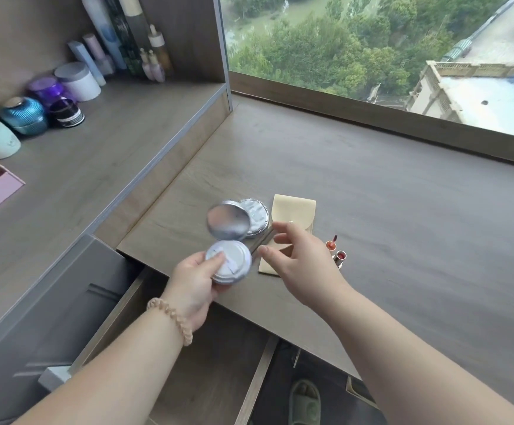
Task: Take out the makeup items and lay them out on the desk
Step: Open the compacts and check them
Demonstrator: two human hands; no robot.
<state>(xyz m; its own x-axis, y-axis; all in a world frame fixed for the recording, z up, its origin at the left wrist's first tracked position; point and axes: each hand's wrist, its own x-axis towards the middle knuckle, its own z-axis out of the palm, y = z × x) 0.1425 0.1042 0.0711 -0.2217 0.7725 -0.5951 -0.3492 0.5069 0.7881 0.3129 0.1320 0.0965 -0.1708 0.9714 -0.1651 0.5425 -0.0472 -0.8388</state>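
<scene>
Bare forearms enter from the bottom edge; beaded bracelet (173, 320) sits on the left wrist. Left hand (192, 285) grips an open round cushion compact (229, 265) above the counter's (372, 210) near edge, thumb on the white puff, silver hinged lid (227, 221) tipped up. Right hand (298, 262) hovers just beside it, fingers spread and loosely curled, holding nothing. Second round silver compact (257, 216) lies on the wood-grain counter behind the lid. Flat beige snap pouch (292, 216) lies beside it, partly under the right hand. Two small reddish lip tubes (335, 251) rest right of the pouch. Wooden drawer (212, 363) stands pulled out below. Jars and bottles line the left shelf (96, 154).
</scene>
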